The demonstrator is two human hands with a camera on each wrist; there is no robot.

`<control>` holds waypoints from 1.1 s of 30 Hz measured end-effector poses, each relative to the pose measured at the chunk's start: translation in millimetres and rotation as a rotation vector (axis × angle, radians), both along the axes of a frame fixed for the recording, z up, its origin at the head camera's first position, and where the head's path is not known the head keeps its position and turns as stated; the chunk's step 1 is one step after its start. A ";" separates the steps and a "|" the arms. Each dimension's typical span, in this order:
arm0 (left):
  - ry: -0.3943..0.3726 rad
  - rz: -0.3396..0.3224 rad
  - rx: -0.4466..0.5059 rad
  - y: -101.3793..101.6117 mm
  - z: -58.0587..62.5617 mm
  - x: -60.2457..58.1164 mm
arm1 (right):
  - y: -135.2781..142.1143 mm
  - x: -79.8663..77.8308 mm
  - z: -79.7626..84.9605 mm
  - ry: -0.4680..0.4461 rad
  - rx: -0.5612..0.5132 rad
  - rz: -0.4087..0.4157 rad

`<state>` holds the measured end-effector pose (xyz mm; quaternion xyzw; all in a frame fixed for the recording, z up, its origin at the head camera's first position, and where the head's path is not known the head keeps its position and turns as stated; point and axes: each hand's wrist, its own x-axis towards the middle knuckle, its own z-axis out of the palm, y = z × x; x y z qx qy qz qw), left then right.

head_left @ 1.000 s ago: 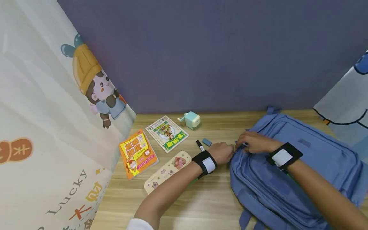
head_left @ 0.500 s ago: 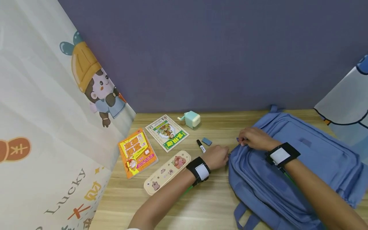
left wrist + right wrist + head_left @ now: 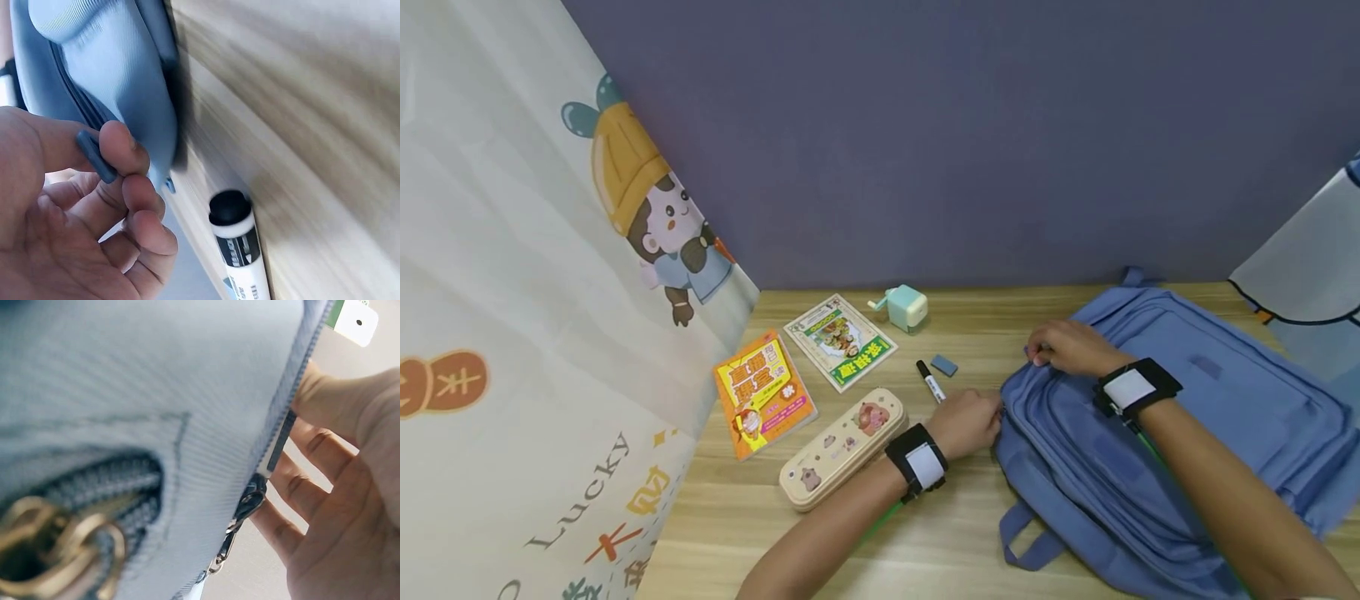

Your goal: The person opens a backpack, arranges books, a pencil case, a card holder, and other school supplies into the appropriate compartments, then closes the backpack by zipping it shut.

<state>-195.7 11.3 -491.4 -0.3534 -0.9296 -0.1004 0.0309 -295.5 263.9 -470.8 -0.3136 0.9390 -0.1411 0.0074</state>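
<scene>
A blue backpack (image 3: 1195, 400) lies on its back on the wooden table, at the right in the head view. At its left corner my left hand (image 3: 967, 423) pinches a blue zipper pull (image 3: 95, 155) between thumb and index finger. Just above, my right hand (image 3: 1075, 346) pinches the edge of the bag. The right wrist view shows the thumb and fingers on either side of the zipper edge (image 3: 284, 394), with dark zipper sliders (image 3: 250, 499) below them. A black-capped marker (image 3: 931, 382) lies close beside my left hand.
Left of the bag lie a cream pencil case (image 3: 842, 446), an orange book (image 3: 765, 393) and a green-and-white book (image 3: 841, 342). A blue eraser (image 3: 944, 365) and a mint pencil sharpener (image 3: 907, 309) sit farther back. A dark wall panel (image 3: 962, 150) rises behind the table.
My left hand has drawn down and slightly left along the bag's corner. My right hand has shifted slightly up, its fingers closer together. The bag's lower strap has swung left.
</scene>
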 end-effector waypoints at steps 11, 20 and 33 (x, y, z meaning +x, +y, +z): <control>-0.058 -0.051 0.032 4.3 7.8 21.9 | -3.8 -11.8 2.2 0.004 0.031 -0.028; -0.029 -0.116 0.023 9.4 7.7 31.4 | -5.2 -17.2 -3.4 -0.006 0.044 -0.033; -0.012 -0.206 0.044 15.4 19.6 45.1 | -7.1 -18.5 -1.7 0.015 0.041 -0.040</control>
